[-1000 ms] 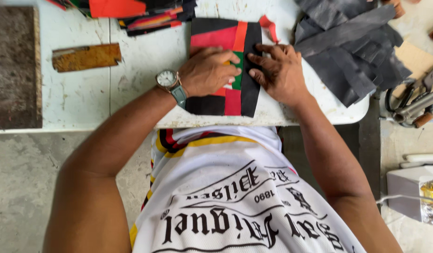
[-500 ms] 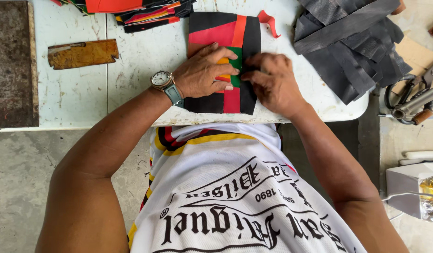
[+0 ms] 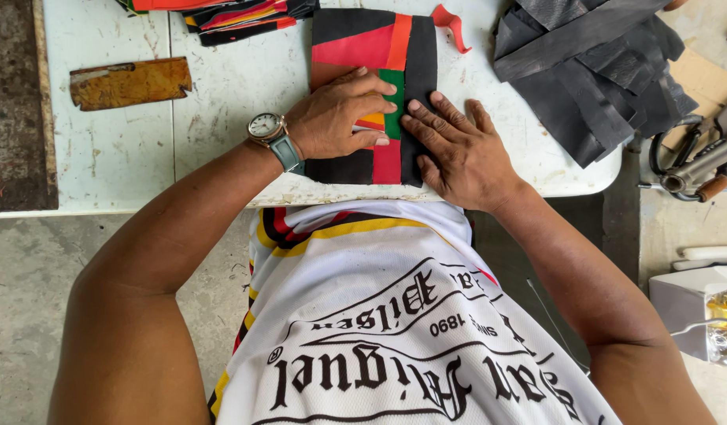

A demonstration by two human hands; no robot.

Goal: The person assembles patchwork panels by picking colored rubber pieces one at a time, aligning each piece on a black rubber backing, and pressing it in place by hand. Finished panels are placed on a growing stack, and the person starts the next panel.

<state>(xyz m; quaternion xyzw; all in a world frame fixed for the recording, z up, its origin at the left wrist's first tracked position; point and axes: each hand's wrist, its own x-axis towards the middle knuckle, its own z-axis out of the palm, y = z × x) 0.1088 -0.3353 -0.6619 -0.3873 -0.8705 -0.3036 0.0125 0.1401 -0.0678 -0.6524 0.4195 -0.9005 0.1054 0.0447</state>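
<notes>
A patchwork panel [image 3: 377,49] of black, red, orange and green strips lies flat on the white table [image 3: 221,118] near its front edge. My left hand [image 3: 340,114], with a wristwatch [image 3: 267,130] on the wrist, presses flat on the panel's left half. My right hand [image 3: 454,149] rests palm down on the panel's right black strip, fingertips meeting the left hand's at the green patch [image 3: 392,94]. Neither hand grips anything.
A pile of black rubber strips [image 3: 591,71] lies at the right. Coloured strips [image 3: 229,16] are stacked at the table's far edge, a curled red scrap [image 3: 451,24] beside the panel. A worn brown block [image 3: 129,82] sits at left, large shears [image 3: 698,161] at far right.
Both hands have shifted slightly along the panel, pressing it flat; the view has tilted a little so the table sits higher in the frame.
</notes>
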